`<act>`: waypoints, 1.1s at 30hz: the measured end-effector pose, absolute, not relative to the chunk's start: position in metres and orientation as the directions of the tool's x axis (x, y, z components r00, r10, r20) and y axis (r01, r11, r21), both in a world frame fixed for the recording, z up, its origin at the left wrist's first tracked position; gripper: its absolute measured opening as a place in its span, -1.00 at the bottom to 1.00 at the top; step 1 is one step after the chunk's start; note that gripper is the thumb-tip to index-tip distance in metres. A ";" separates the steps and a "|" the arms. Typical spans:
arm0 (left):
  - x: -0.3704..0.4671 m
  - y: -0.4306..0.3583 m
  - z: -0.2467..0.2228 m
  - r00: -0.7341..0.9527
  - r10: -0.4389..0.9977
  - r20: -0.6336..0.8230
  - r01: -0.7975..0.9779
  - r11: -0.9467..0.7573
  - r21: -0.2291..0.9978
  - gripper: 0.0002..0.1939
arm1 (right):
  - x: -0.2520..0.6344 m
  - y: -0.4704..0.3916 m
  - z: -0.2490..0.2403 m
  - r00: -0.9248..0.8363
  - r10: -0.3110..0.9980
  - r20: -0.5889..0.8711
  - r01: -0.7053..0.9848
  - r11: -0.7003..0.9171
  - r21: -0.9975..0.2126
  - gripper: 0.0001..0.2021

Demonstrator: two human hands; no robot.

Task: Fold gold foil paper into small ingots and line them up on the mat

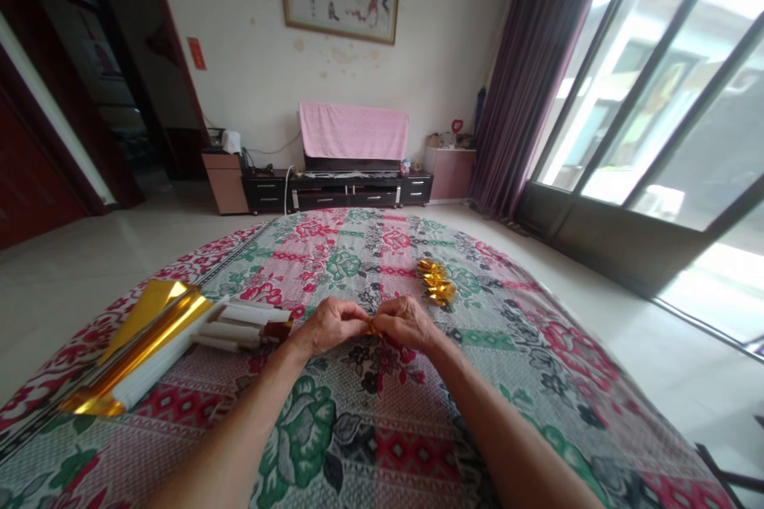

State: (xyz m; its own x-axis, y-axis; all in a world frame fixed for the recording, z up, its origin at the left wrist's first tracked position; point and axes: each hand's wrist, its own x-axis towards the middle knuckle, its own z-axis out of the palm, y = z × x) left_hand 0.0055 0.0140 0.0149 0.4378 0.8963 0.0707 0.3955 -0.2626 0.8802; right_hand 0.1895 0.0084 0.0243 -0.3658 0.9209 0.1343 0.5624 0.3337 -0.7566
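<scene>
Close together over the middle of the patterned cloth (352,262), both hands pinch a small piece of gold foil (373,326). My left hand (334,324) holds its left side between thumb and fingers. My right hand (406,323) grips it from the other side, and its fingers hide most of the piece. Just beyond the right hand lie several crumpled or folded gold foil pieces (437,281) in a row. To the left of the left hand are several white paper rolls (235,328) and a larger roll of gold foil (161,334) with a loose flap.
The cloth covers a large round-edged surface. Past its far edge stands a low black cabinet (358,195) with a pink cloth (355,131) draped over something on it. Purple curtains (519,79) and tall windows are on the right. A doorway opens at the left.
</scene>
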 end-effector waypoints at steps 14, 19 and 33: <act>0.004 0.020 0.006 0.383 0.914 0.132 0.398 -0.292 0.870 -0.76 | 0.198 0.009 0.027 -0.499 0.862 0.092 0.496 0.371 -0.785 -0.64; 0.005 0.021 0.007 0.356 0.924 0.141 0.396 -0.286 0.873 -0.79 | 0.198 0.007 0.030 -0.535 0.845 0.020 0.457 0.309 -0.834 -0.72; 0.005 0.019 0.006 0.365 0.908 0.204 0.394 -0.349 0.850 -0.79 | 0.196 0.011 0.021 -0.497 0.865 0.064 0.455 0.322 -0.830 -0.74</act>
State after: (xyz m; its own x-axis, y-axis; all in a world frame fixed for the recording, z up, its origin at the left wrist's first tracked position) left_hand 0.0052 0.0191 0.0061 0.3654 0.9082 0.2039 0.3941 -0.3494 0.8500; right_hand 0.1958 0.0110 0.0207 -0.4969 0.8655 0.0635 0.4548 0.3221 -0.8303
